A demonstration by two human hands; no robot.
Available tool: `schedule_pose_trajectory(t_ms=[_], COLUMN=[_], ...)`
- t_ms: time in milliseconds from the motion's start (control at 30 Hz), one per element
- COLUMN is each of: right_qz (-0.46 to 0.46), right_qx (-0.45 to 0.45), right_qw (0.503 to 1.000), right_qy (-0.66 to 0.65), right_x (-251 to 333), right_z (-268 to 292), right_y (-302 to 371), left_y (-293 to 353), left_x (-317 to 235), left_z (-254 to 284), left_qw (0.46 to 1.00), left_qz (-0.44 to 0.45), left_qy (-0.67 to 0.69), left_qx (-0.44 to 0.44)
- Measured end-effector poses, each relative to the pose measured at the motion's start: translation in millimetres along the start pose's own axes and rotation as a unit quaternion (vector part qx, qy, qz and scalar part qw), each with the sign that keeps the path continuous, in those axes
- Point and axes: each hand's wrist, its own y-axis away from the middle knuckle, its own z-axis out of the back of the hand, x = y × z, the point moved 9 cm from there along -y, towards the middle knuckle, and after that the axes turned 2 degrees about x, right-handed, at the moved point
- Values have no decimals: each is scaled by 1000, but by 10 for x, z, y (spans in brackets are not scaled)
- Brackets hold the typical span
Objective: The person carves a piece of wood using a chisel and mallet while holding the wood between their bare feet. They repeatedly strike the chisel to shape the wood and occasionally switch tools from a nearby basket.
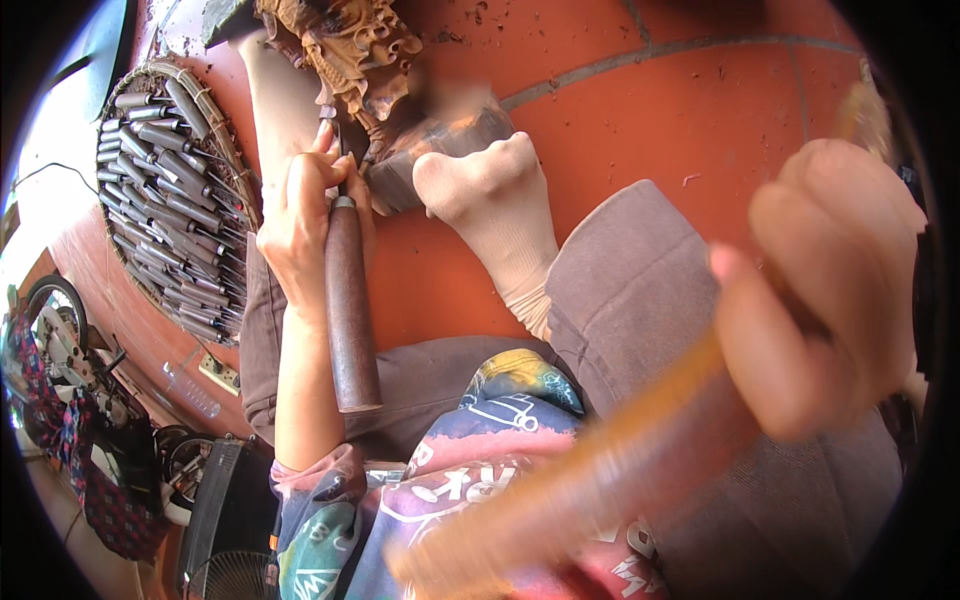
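My left hand is closed around the blade end of a chisel, whose long dark wooden handle points back toward me. The chisel's tip meets the lower edge of an ornate brown wood carving full of curls and hollows. At the right, my right hand grips a wooden mallet, blurred by motion. This thick, club-like mallet slants across my lap, its free end toward the lower left and apart from the chisel handle.
A round woven basket at the left holds several dark-handled chisels. My socked foot presses by a dark wooden block under the carving. Wood chips dot the red tile floor. A power strip and motorbike are farther left.
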Motion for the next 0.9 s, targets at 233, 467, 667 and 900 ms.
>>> schedule_pose_trajectory(t_ms=[233,467,667,900], right_qz=[-36,-94,-124,-76], right_qx=[44,4,-110,28], right_qw=[998,994,985,996], right_qy=[-36,55,36,-37], right_x=[-20,-12,31,0], right_z=[-21,-33,-34,21], right_y=[-99,-92,-109,-166], left_y=[17,18,48,54], left_x=[10,13,48,63], left_z=[0,-15,-20,-7], left_qw=[1000,1000,1000,1000], left_qz=[-9,-18,-7,-6], left_qy=[17,10,-7,14], left_qx=[-12,-22,-10,-26])
